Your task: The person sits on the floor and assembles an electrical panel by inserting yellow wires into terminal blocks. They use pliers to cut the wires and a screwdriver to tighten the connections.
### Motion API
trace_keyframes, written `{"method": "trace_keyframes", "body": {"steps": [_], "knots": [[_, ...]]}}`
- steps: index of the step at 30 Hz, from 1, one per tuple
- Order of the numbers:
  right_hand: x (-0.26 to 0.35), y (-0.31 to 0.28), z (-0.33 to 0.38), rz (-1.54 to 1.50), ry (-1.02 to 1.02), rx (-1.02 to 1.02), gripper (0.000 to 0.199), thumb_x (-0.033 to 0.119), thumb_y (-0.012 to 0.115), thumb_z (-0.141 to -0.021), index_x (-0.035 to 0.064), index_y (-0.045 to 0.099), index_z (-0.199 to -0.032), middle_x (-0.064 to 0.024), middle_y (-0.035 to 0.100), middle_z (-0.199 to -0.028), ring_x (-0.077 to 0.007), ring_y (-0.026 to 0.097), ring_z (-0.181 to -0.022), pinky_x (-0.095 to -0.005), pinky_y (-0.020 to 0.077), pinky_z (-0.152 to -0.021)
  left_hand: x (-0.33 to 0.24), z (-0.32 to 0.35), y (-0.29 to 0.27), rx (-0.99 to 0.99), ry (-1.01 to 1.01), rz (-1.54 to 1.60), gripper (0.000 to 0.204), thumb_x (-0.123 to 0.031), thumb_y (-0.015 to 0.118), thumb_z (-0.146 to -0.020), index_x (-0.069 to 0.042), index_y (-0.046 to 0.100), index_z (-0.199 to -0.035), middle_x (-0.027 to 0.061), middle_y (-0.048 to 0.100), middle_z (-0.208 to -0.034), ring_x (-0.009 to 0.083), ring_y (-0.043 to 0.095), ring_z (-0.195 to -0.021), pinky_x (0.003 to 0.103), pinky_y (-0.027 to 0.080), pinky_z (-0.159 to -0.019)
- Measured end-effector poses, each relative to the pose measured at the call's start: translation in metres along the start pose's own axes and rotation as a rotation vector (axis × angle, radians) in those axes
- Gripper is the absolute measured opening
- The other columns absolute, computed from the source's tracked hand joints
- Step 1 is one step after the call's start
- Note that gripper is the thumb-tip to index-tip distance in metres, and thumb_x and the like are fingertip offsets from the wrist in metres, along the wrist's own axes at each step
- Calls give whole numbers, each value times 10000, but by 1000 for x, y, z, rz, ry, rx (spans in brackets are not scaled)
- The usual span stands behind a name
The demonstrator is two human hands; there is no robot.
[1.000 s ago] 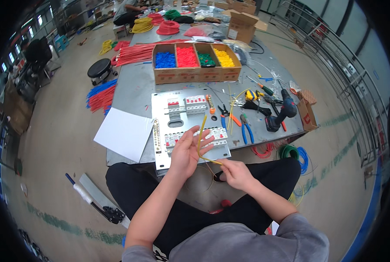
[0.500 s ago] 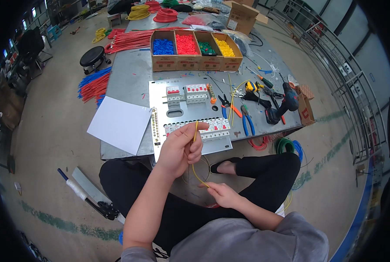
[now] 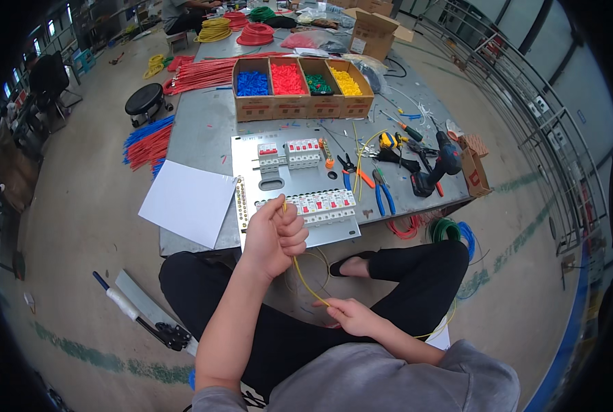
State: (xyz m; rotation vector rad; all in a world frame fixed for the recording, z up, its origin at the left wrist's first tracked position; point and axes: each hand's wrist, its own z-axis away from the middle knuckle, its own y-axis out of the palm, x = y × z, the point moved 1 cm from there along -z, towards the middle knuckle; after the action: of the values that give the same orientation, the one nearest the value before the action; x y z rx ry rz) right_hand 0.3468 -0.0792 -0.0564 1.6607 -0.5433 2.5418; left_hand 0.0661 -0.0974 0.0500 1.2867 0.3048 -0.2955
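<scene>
In front of you the grey worktop [image 3: 200, 147] stretches away toward the far end of the room. On it, beyond your work, stands a cardboard box [image 3: 293, 108] split into four compartments, holding small blue, red, green and yellow pieces from left to right. Nearer to you lies a silver metal plate [image 3: 299, 180], its near edge close to your knees. Just left of the plate, a white sheet [image 3: 188, 202] lies at an angle, partly past the near edge. Well to the right, a cordless drill [image 3: 435, 165] rests beside other hand tools. A row of breakers [image 3: 327, 206] runs across the near part of the plate. Your left hand [image 3: 273, 237] is raised in front of that row, partly hiding it, its fingers curled together and clamped on a yellow wire [image 3: 301, 278]. Your right hand [image 3: 353, 317] is nearer, above your lap, with thumb and fingers pinched on the same wire. Blue-handled pliers [image 3: 383, 192] lie right of the plate. The wire, thinnest of all, hangs in a slight curve between your two hands, its upper end beside your left thumb
</scene>
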Motion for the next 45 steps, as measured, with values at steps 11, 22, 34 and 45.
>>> {"method": "trace_keyframes", "body": {"steps": [11,22,34,45], "knots": [[75,0,-27,-372,-234,-121,356,285,480,-1127,57,568,-1387,-27,631,-925,-102,573,-838,-274,500,-777,0,-9,5,-163,113,61,476,-414,404,-968,-214,183,-596,-66,137,-499,104,119,-445,298,112,-420],[84,-13,-46,-113,-112,-261,233,219,545,-1097,36,688,-1088,10,667,-718,-57,527,-547,-256,421,-516,-1,-16,9,-161,309,35,449,-376,359,-966,-207,186,-589,-59,140,-492,113,114,-449,310,110,-424],[54,3,-52,-456,-128,-220,224,194,539,-1099,42,674,-1004,41,531,-638,-34,452,-528,-221,352,-491,5,-12,4,-42,181,61,448,-396,350,-999,-189,229,-620,-42,186,-522,121,195,-465,301,179,-435],[57,9,-52,-456,-148,-191,230,197,534,-1105,38,664,-1002,48,506,-641,-36,441,-551,-219,359,-513,0,-3,-9,-63,243,68,438,-363,362,-1001,-186,258,-614,-44,208,-529,115,192,-483,310,169,-448]]}}
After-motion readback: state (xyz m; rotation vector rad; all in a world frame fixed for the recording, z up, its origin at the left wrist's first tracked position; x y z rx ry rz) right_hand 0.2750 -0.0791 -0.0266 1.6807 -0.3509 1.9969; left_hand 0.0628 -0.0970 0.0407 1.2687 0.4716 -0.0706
